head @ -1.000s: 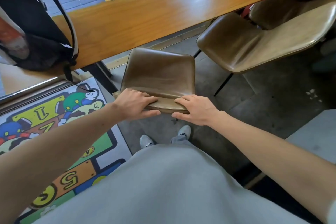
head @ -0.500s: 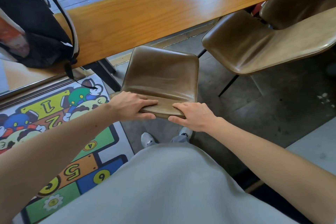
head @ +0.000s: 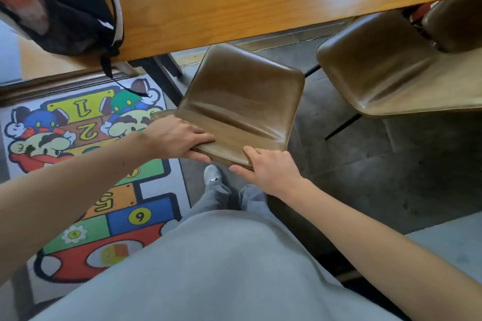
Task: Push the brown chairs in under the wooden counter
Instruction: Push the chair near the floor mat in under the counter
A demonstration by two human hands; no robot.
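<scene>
A brown leather chair (head: 242,101) stands right in front of me, its front edge reaching just under the wooden counter (head: 260,0). My left hand (head: 177,138) grips the left part of its backrest top, fingers over the edge. My right hand (head: 268,167) holds the right part of the same edge. A second brown chair (head: 386,70) stands to the right, its seat partly under the counter. A third brown chair (head: 453,26) shows at the far right, mostly hidden.
A black backpack (head: 60,5) lies on the counter's left end, a strap hanging over the edge. A colourful numbered play mat (head: 86,164) covers the floor at left. Black counter legs (head: 159,75) stand left of the chair. Grey concrete floor (head: 378,177) lies at right.
The chair has slid forward and a little to the right toward the counter, with both hands still on its backrest. My view has shifted closer.
</scene>
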